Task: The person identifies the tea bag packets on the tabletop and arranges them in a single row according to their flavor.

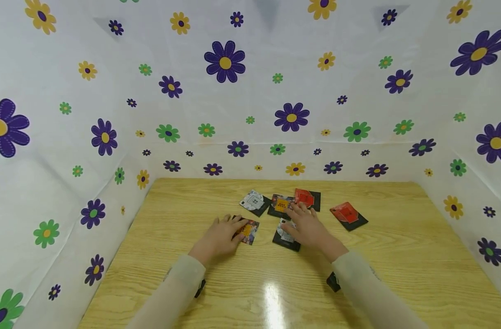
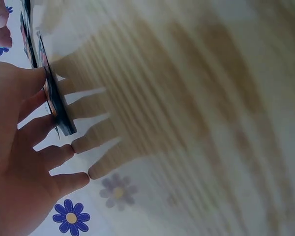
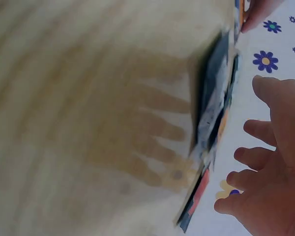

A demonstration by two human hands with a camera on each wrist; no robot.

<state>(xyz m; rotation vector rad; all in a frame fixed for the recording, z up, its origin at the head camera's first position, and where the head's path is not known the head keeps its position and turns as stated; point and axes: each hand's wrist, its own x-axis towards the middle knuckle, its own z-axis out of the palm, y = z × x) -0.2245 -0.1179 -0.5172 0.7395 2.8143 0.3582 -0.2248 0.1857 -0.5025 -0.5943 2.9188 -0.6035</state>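
Observation:
Several flat, squarish packets with black and coloured printed parts lie on the wooden table. My left hand (image 1: 221,235) rests at a multicoloured packet with an orange label (image 1: 249,232), its thumb and fingertips on it. In the left wrist view, that packet (image 2: 56,98) shows edge-on, the thumb at its face and the other fingers extended to the tabletop. My right hand (image 1: 312,227), fingers spread, hovers over a white-and-black packet (image 1: 284,240) and partly covers it. A gap shows between the right fingertips and the packets in the right wrist view.
Behind the hands lie a white-and-black packet (image 1: 252,201), an orange-labelled packet (image 1: 278,205) and a red-and-black packet (image 1: 314,196), close together. Another red-and-black packet (image 1: 349,215) lies apart to the right. A flower-printed white cloth (image 1: 250,100) walls the wooden table (image 1: 398,256) at the back and sides.

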